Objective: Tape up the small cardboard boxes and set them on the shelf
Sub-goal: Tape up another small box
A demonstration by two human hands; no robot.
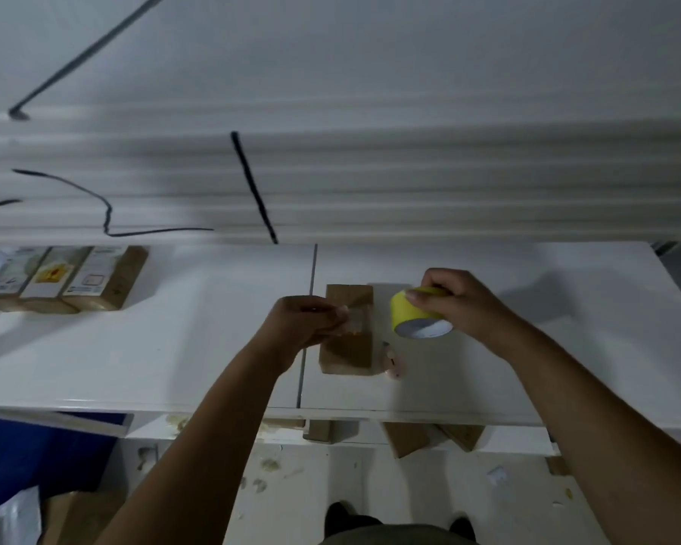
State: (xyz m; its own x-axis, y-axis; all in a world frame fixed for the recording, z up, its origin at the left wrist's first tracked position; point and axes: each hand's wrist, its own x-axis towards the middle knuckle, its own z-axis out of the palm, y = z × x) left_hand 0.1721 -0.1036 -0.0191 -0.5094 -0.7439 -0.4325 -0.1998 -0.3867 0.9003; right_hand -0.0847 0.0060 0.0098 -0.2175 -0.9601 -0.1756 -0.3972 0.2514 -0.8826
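cardboard box (346, 352), small and brown, is seen lying flat near the middle of the white surface (174, 348), just beneath and at 3 o'clock of the left hand (303, 324). a clear strip of tape (354, 320) is pinched by the left fingers (341, 310) over the box's far half. it appears to be drawn from the yellow tape roll (413, 314), which is gripped by the curled fingers of the right hand (453, 300) and held above the surface at 2 o'clock of the box. taping of this box is judged to be under way: the strip is not yet pressed flat or cut, and shelving is left to do. three more boxes (67, 281) are lined up at 10 o'clock; whether they are taped cannot be told. more cardboard pieces (405, 438) are glimpsed under the surface's near edge at 6 o'clock.
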